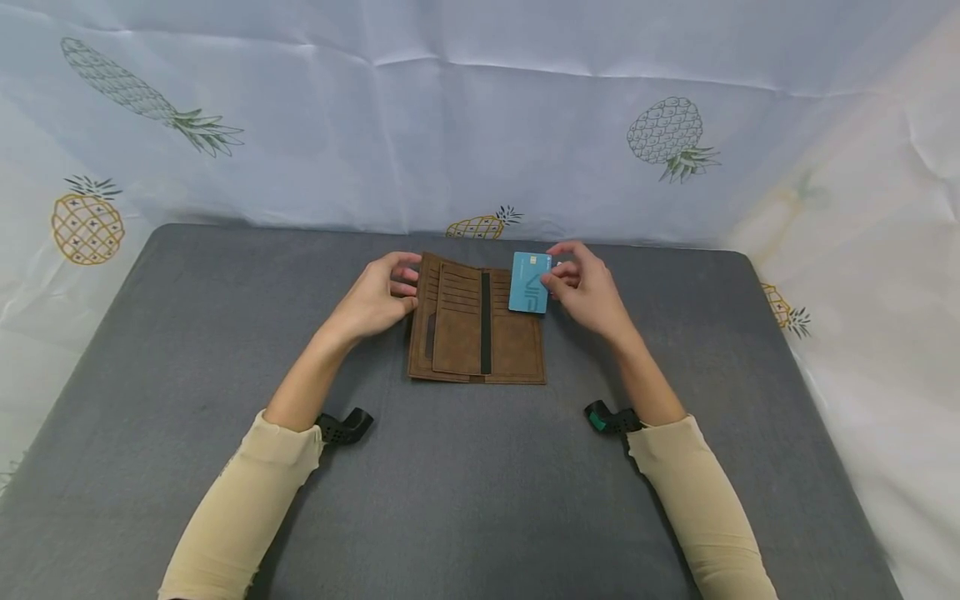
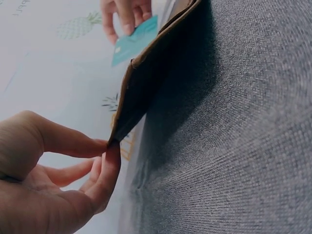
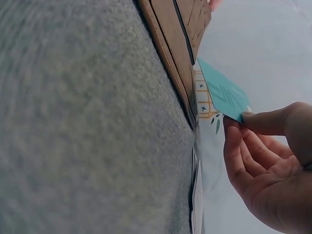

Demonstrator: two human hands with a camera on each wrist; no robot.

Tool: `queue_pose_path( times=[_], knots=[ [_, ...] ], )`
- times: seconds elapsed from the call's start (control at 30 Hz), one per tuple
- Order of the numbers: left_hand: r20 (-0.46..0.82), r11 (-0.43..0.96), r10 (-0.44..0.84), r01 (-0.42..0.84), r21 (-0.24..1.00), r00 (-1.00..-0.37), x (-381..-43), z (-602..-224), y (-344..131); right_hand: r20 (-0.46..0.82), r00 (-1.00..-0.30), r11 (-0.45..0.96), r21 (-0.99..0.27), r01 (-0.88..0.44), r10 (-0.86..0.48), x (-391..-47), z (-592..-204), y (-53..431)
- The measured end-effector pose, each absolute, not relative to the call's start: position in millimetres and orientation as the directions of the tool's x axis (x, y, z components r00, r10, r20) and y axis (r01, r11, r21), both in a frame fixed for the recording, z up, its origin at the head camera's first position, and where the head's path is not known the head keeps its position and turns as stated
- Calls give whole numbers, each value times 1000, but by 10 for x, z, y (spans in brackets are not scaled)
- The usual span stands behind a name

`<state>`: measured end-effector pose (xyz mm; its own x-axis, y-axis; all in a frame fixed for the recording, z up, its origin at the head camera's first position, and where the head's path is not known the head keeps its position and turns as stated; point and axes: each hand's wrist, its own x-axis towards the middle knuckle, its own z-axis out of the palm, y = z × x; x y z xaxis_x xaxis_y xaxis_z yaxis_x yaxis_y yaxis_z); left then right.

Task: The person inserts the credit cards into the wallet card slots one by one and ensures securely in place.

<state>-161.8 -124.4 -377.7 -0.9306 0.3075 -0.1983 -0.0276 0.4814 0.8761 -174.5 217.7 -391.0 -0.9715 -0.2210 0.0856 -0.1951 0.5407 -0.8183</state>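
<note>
- Wallet (image 1: 517,346) lies open on the surface (image 1: 480,483); that much looks done.
- Left hand (image 1: 378,292) pinches its left edge, raised.
- Right hand (image 1: 588,292) pinches blue card (image 1: 530,283) over upper right panel.
- Card seated in no slot; placing or removal unfinished, cannot tell which.

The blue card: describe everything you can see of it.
The blue card is a thin rectangle, plastic-looking, with a small chip near its far short edge and large darker lettering, apparently "VIP". It is tilted, held over the right part of the open wallet, its edge pinched by the right hand; whether it touches the wallet is unclear.
</note>
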Motion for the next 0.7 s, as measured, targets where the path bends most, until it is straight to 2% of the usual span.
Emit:
queue_pose_path(
  times=[0.7],
  knots=[
    [-200,484,308,-28,875,-930,-1607,-3775,-1243,90,-969,536,-819,-203,-229,-1737,-3962,2079]
  ],
)
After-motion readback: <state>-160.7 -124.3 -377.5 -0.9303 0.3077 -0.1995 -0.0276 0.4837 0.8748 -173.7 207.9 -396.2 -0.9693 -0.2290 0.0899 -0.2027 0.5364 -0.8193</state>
